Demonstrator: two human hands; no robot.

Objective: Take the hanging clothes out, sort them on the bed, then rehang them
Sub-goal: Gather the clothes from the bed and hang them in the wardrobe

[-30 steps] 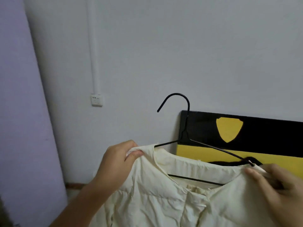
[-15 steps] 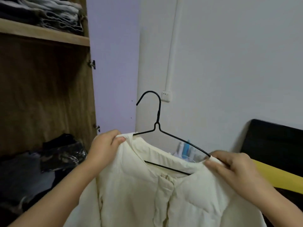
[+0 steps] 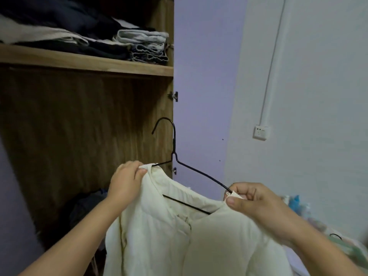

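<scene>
A cream padded garment (image 3: 179, 240) hangs on a black wire hanger (image 3: 175, 156) that I hold up in front of the open wooden wardrobe (image 3: 79, 120). My left hand (image 3: 125, 184) pinches the garment's left shoulder over the hanger's end. My right hand (image 3: 256, 202) grips the right shoulder and the hanger's other end. The hook points up and left, just in front of the wardrobe's right side panel. The garment's lower part runs out of the frame.
A wardrobe shelf (image 3: 85, 62) above carries folded clothes (image 3: 143, 46). Dark clothes (image 3: 85, 208) lie low inside the wardrobe. A lilac door (image 3: 201, 96) stands to the right, then a white wall with a socket (image 3: 260, 132). Blurred colourful items (image 3: 298, 204) sit at lower right.
My view has swung left from the wall and black-and-yellow headboard to the wardrobe. Both hands carried the hanger and cream garment along, keeping their hold on the shoulders.
</scene>
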